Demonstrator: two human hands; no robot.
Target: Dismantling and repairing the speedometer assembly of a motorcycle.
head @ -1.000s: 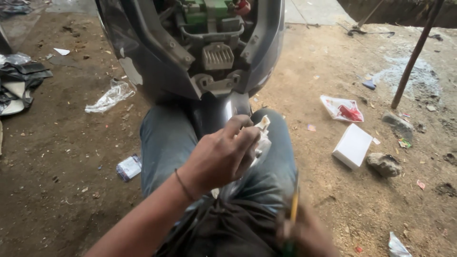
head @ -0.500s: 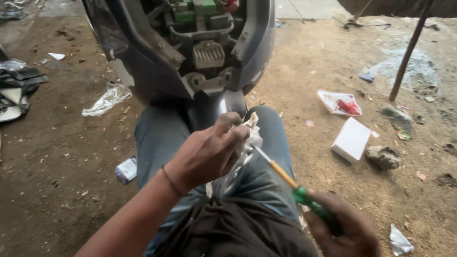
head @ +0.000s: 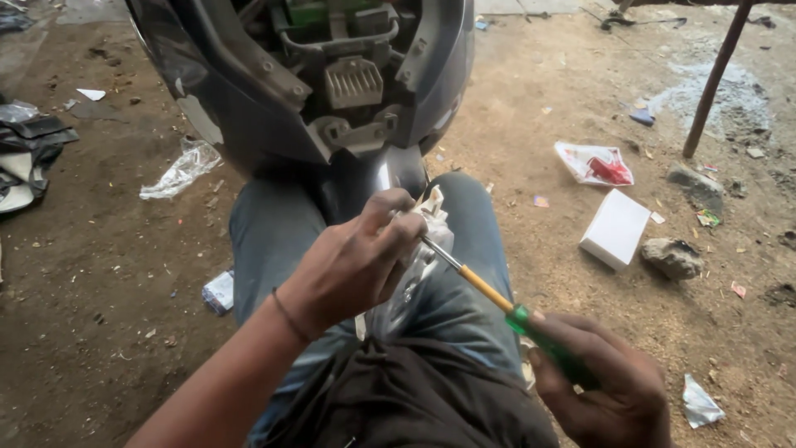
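Left hand [head: 352, 265] clenched around a small white plastic part [head: 423, 241], held up over the lap, just short of the scooter's dark body [head: 249, 108]. Right hand [head: 609, 386] lower and nearer, closed on the green handle of a screwdriver [head: 497, 303]; yellow-sleeved shaft slanting up and away, metal tip touching the white part right at the left fingertips. Exactly where the tip seats: cannot tell, hidden by the fingers. Thin dark band on the left wrist. Beneath both hands, jeans [head: 274, 241] and a dark shirt. Beyond the left hand, scooter's opened front with a ribbed grey block [head: 352, 81] and green pieces higher up. Right of the hands, on the dirt ground [head: 83, 332]: white box [head: 615, 228], grey stone [head: 672, 257] just beside it, red-and-white wrapper [head: 595, 163] farther off, slanted brown pole [head: 717, 75] beyond that. Left of the left hand: crumpled clear plastic [head: 182, 168] near the scooter, small white packet [head: 219, 292] touching the jeans, heap of dark and pale scraps [head: 29, 158] well apart at the edge. Scrap of pale foil [head: 699, 402] just right of the right hand.
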